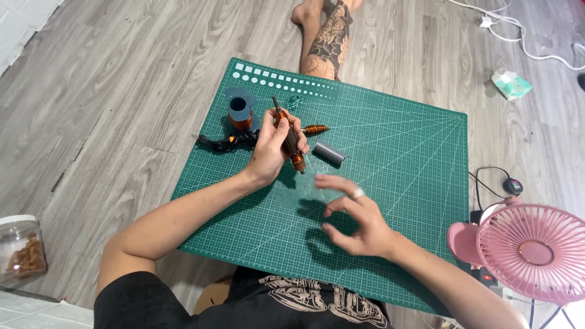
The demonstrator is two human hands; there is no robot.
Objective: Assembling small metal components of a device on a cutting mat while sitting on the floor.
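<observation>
My left hand (271,149) grips a slim orange-and-black tool (291,145) with a thin dark tip pointing away from me, held over a green cutting mat (396,146). My right hand (356,216) hovers open above the mat near me, fingers spread, a ring on one finger, holding nothing. Just beyond the tool lie a short grey cylinder (329,153) and a small ribbed orange part (315,129). An orange cup-like piece with a blue-grey top (240,109) stands at the mat's far left, next to a black coiled cord (228,142).
A pink desk fan (530,250) stands at the right of the mat, with black cables and a small device (513,185) beside it. A clear jar (21,250) sits on the floor at left. A tattooed leg (329,39) lies beyond the mat. White cable and a tissue pack (510,84) lie far right.
</observation>
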